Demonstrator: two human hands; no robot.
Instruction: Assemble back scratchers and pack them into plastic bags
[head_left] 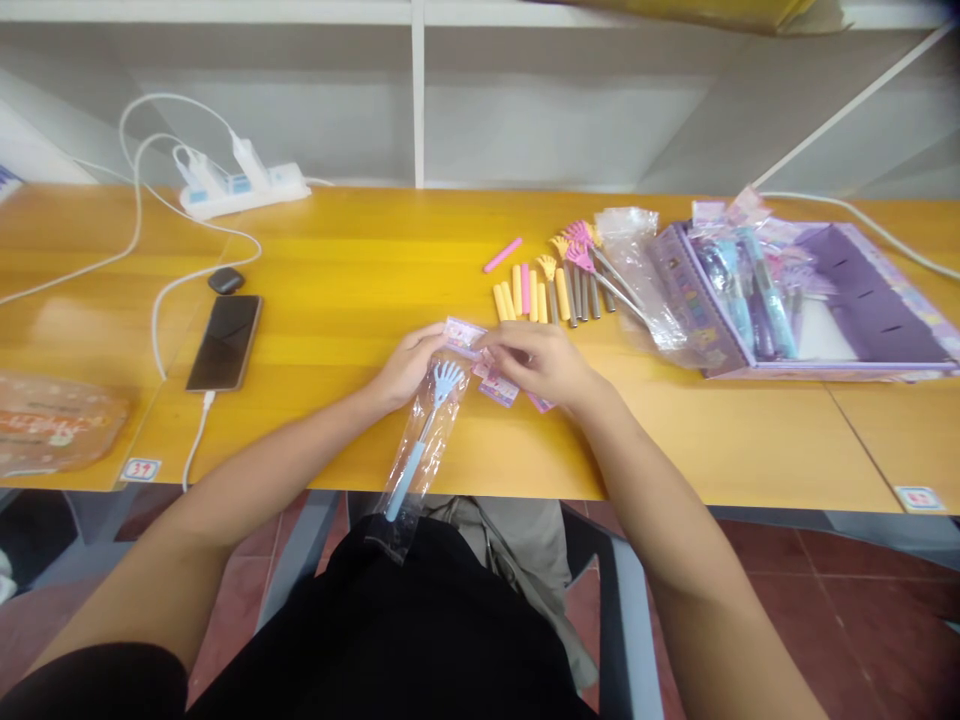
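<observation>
Together — hands (525, 360) close, forearms (300, 445) angled inward

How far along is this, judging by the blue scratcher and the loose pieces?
Apparently done: several bagged scratchers lie in the purple box. In hand: the blue scratcher is in a clear bag; the left hand grips its card, with the right hand beside it. Seemingly left: loose sleeves, metal rods and pink and yellow hand-shaped heads lie unbagged on the table.
</observation>
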